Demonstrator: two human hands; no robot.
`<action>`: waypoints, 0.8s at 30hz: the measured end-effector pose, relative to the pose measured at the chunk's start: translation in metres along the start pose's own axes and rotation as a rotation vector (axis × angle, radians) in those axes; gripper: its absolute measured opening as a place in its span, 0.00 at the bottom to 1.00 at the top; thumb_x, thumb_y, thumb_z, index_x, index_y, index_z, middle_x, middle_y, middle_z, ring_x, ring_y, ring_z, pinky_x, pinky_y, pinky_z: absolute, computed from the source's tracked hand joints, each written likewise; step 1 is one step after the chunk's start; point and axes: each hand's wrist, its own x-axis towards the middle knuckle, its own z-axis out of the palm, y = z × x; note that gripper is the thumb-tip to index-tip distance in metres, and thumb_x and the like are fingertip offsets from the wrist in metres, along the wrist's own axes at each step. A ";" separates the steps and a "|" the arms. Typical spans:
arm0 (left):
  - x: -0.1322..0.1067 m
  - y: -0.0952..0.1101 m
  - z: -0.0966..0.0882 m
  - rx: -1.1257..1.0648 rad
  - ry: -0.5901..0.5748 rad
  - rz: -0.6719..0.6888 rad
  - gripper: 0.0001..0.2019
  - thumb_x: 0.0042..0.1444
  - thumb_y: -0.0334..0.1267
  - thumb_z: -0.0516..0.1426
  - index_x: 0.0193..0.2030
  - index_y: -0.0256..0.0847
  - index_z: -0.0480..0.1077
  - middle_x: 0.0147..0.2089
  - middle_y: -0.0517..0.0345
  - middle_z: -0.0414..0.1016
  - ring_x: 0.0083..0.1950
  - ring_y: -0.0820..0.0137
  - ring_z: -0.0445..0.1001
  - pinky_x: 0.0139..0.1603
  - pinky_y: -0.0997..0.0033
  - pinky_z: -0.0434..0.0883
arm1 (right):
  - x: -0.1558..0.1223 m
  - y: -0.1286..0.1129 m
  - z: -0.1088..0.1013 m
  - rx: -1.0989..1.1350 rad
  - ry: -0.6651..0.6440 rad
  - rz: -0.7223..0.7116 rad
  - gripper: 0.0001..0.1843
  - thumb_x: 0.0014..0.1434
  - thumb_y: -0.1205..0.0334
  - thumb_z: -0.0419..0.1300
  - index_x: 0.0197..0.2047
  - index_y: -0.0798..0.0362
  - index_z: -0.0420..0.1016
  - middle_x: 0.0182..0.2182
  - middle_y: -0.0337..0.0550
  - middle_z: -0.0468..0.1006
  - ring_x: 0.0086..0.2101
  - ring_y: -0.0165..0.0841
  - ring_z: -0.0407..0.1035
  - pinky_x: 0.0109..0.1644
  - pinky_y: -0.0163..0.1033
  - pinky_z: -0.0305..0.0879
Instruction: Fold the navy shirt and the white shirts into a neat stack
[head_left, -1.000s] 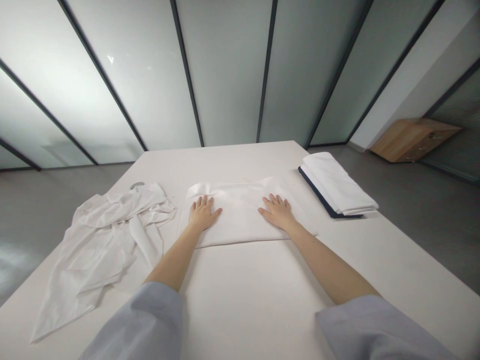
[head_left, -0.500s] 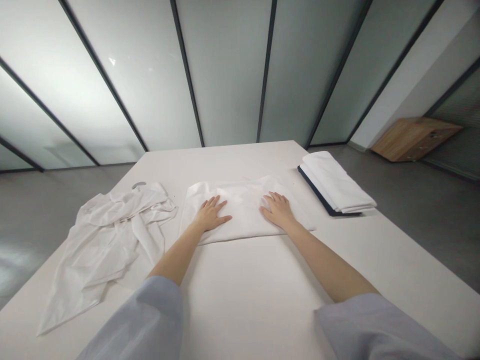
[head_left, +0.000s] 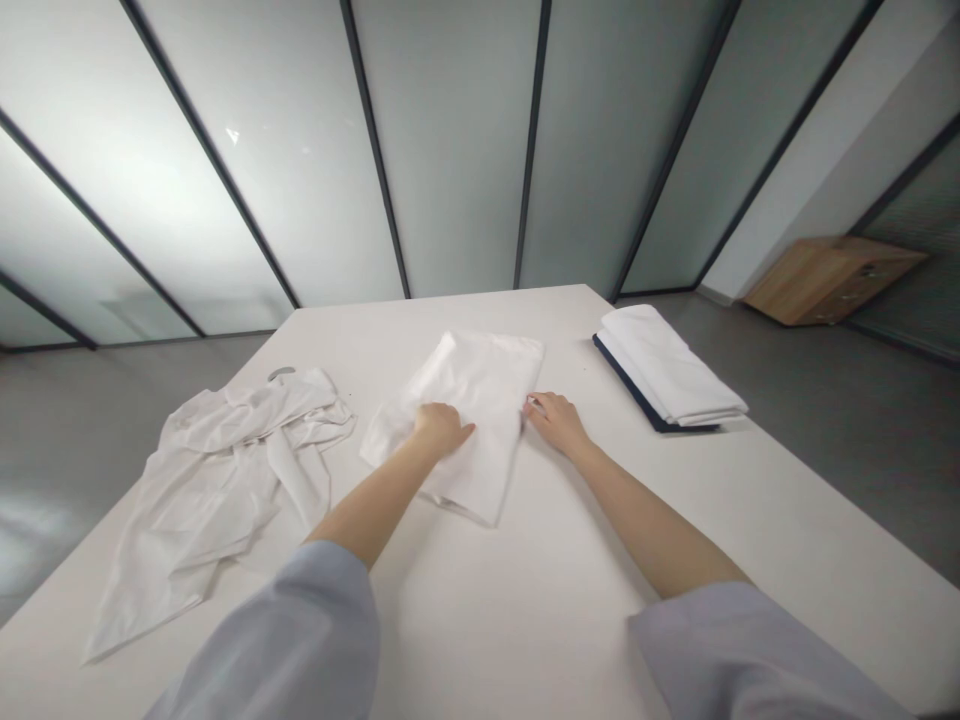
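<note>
A folded white cloth (head_left: 480, 400) lies at the middle of the table, its long side running away from me and slightly tilted. My left hand (head_left: 441, 430) is on its near left part, with the fingers curled down into the fabric. My right hand (head_left: 555, 422) rests on the table beside the cloth's right edge, and its fingertips touch that edge. To the left lies a crumpled white garment (head_left: 225, 470), and a neat stack of folded white fabric (head_left: 667, 370) sits at the right.
The white table (head_left: 480, 620) ends at a far edge with grey floor on both sides. A dark navy folded item (head_left: 637, 395) lies under the stack. Frosted glass panels (head_left: 450, 150) stand beyond the table, and a low wooden cabinet (head_left: 832, 280) stands at the far right.
The cloth has turned from lying wide across the table to lying lengthwise and looks narrower. My left hand has moved right and now grips it; my right hand has slid to its edge.
</note>
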 end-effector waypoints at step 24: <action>0.006 -0.065 0.018 -0.295 0.250 -0.008 0.22 0.56 0.48 0.56 0.54 0.38 0.68 0.56 0.44 0.72 0.59 0.56 0.68 0.59 0.58 0.63 | 0.007 -0.002 -0.001 0.150 -0.016 0.256 0.16 0.63 0.56 0.49 0.45 0.53 0.74 0.41 0.49 0.78 0.42 0.40 0.70 0.45 0.40 0.61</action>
